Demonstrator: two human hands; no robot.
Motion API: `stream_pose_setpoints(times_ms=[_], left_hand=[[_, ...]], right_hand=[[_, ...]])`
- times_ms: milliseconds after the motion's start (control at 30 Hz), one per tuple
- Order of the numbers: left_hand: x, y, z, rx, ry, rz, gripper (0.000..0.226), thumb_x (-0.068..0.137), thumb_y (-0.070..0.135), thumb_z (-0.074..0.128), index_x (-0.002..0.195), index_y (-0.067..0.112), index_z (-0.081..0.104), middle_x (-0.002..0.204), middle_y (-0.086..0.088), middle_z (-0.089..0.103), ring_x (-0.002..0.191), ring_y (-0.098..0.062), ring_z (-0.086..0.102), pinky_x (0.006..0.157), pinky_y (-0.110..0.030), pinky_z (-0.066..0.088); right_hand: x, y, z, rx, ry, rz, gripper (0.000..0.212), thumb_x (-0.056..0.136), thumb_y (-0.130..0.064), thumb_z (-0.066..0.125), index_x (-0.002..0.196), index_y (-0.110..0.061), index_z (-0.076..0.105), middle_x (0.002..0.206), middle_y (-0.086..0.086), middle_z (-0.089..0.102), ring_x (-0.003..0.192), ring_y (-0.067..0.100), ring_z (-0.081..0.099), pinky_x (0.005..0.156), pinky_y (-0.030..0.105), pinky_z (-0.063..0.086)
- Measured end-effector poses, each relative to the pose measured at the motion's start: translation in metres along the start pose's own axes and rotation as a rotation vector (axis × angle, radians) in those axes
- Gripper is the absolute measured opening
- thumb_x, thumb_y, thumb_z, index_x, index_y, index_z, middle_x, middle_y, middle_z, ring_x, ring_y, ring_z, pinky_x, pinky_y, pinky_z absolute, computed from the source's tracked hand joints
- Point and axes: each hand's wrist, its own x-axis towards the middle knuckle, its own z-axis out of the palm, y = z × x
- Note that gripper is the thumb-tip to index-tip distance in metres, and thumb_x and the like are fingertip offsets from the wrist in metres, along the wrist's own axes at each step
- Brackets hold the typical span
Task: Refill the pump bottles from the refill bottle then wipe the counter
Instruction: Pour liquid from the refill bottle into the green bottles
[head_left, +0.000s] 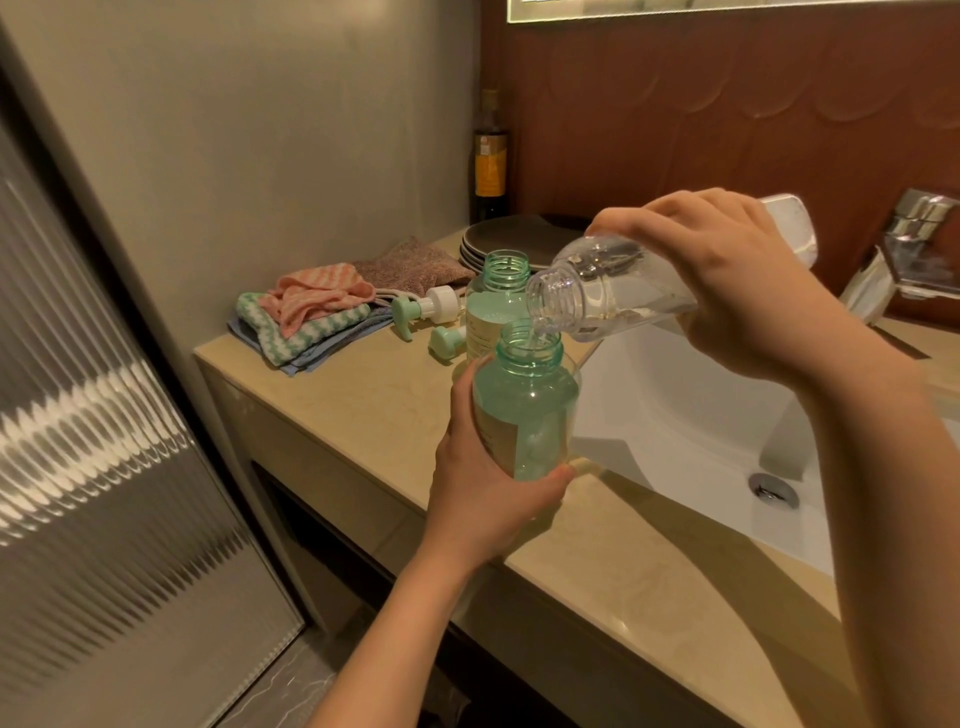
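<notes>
Head view: nearest, the left hand (483, 493) has its grip clamped around the lower body of a green pump bottle (524, 410), open at the neck and held upright above the front edge of the desk (332, 405), just left of the sink (691, 415). Directly above its mouth, the right hand (727, 280) has its grip clamped on the clear refill bottle (613, 291), tipped with its open neck down and to the left, almost touching the green bottle's rim; a thin clear stream falls into the neck. The refill bottle's body hangs over the sink's left rim.

Left of the sink, the desk's front strip is bare up to its left corner, which meets a ribbed glass panel (93, 441). Behind the held bottle, close to the sink's left rim, a second green bottle (493, 306) stands upright with its neck open. Two pump tops (423, 309) lie on their sides just left of it. Further left of the sink, a pile of folded cloths (311, 312) sits near the desk's wall edge. Behind those, a stack of dark plates (511, 241) and a tall dark bottle (490, 156) fill the back corner. At the sink's far right, a chrome tap (914, 244) juts from the wall.
</notes>
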Motion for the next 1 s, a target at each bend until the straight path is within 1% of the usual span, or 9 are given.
stream_pose_setpoints(times_ms=[133, 300, 400, 467, 567, 667, 800, 933, 1000], left_hand=[[0.0003, -0.0008, 0.0002, 0.0, 0.002, 0.005, 0.103, 0.057, 0.028, 0.088, 0.118, 0.07, 0.016, 0.132, 0.022, 0.043, 0.124, -0.004, 0.041, 0.099, -0.027, 0.038], [0.0001, -0.0006, 0.0003, -0.008, -0.007, 0.012, 0.102, 0.057, 0.03, 0.087, 0.115, 0.072, 0.015, 0.126, 0.033, 0.039, 0.122, -0.001, 0.04, 0.096, -0.023, 0.037], [-0.0001, -0.0006, 0.0002, -0.018, -0.01, 0.015, 0.101, 0.056, 0.031, 0.087, 0.119, 0.068, 0.017, 0.126, 0.034, 0.039, 0.121, 0.002, 0.04, 0.097, -0.022, 0.037], [-0.0001, -0.0006, 0.0004, -0.015, -0.01, 0.013, 0.101, 0.057, 0.03, 0.087, 0.119, 0.067, 0.017, 0.128, 0.031, 0.041, 0.121, 0.002, 0.04, 0.097, -0.023, 0.037], [-0.0002, -0.0001, 0.0004, -0.006, -0.008, 0.005, 0.102, 0.057, 0.031, 0.087, 0.118, 0.07, 0.015, 0.132, 0.022, 0.042, 0.124, -0.004, 0.04, 0.099, -0.027, 0.038], [-0.0004, -0.0006, -0.0001, -0.008, -0.005, 0.013, 0.102, 0.057, 0.029, 0.087, 0.117, 0.07, 0.015, 0.129, 0.025, 0.042, 0.122, -0.001, 0.04, 0.096, -0.023, 0.037], [-0.0005, -0.0013, 0.0002, -0.001, -0.001, 0.017, 0.103, 0.058, 0.027, 0.088, 0.116, 0.071, 0.014, 0.131, 0.023, 0.042, 0.123, -0.002, 0.04, 0.096, -0.023, 0.037], [-0.0001, -0.003, 0.0005, -0.009, -0.009, 0.018, 0.102, 0.058, 0.028, 0.088, 0.116, 0.071, 0.015, 0.127, 0.028, 0.041, 0.122, -0.001, 0.04, 0.095, -0.021, 0.037], [0.0001, -0.0038, 0.0009, -0.012, -0.011, 0.022, 0.102, 0.058, 0.027, 0.088, 0.114, 0.073, 0.016, 0.121, 0.035, 0.04, 0.119, 0.002, 0.04, 0.091, -0.014, 0.036]], right_hand=[[0.0004, -0.0001, 0.0002, -0.007, -0.001, -0.002, 0.091, 0.067, 0.017, 0.066, 0.135, -0.034, 0.033, 0.121, 0.01, 0.05, 0.11, 0.03, 0.04, 0.096, 0.042, 0.03], [0.0009, -0.0005, -0.0001, -0.01, 0.006, -0.008, 0.091, 0.066, 0.018, 0.065, 0.134, -0.034, 0.033, 0.121, 0.01, 0.05, 0.111, 0.031, 0.041, 0.096, 0.043, 0.03], [0.0007, -0.0001, -0.0001, -0.008, 0.003, -0.008, 0.092, 0.066, 0.018, 0.065, 0.134, -0.035, 0.033, 0.12, 0.009, 0.05, 0.11, 0.031, 0.042, 0.096, 0.042, 0.029], [0.0005, -0.0003, -0.0001, -0.01, 0.005, -0.007, 0.091, 0.066, 0.017, 0.065, 0.134, -0.034, 0.033, 0.12, 0.009, 0.05, 0.11, 0.031, 0.041, 0.096, 0.042, 0.029], [0.0005, -0.0009, -0.0001, -0.009, 0.008, -0.003, 0.091, 0.066, 0.017, 0.065, 0.134, -0.034, 0.034, 0.12, 0.01, 0.05, 0.11, 0.031, 0.041, 0.096, 0.042, 0.029], [0.0005, -0.0011, -0.0001, -0.011, 0.01, -0.005, 0.09, 0.067, 0.017, 0.065, 0.134, -0.034, 0.034, 0.12, 0.009, 0.05, 0.11, 0.03, 0.041, 0.096, 0.042, 0.028], [0.0003, -0.001, -0.0005, -0.009, 0.01, -0.005, 0.091, 0.067, 0.017, 0.065, 0.134, -0.035, 0.032, 0.12, 0.009, 0.05, 0.11, 0.03, 0.041, 0.095, 0.04, 0.028], [0.0004, -0.0008, -0.0006, -0.011, 0.007, -0.004, 0.09, 0.067, 0.017, 0.065, 0.134, -0.035, 0.033, 0.12, 0.008, 0.05, 0.11, 0.03, 0.041, 0.095, 0.04, 0.028], [0.0003, -0.0012, -0.0013, -0.009, 0.005, -0.002, 0.089, 0.068, 0.016, 0.065, 0.135, -0.034, 0.034, 0.121, 0.009, 0.05, 0.11, 0.03, 0.041, 0.096, 0.041, 0.028]])
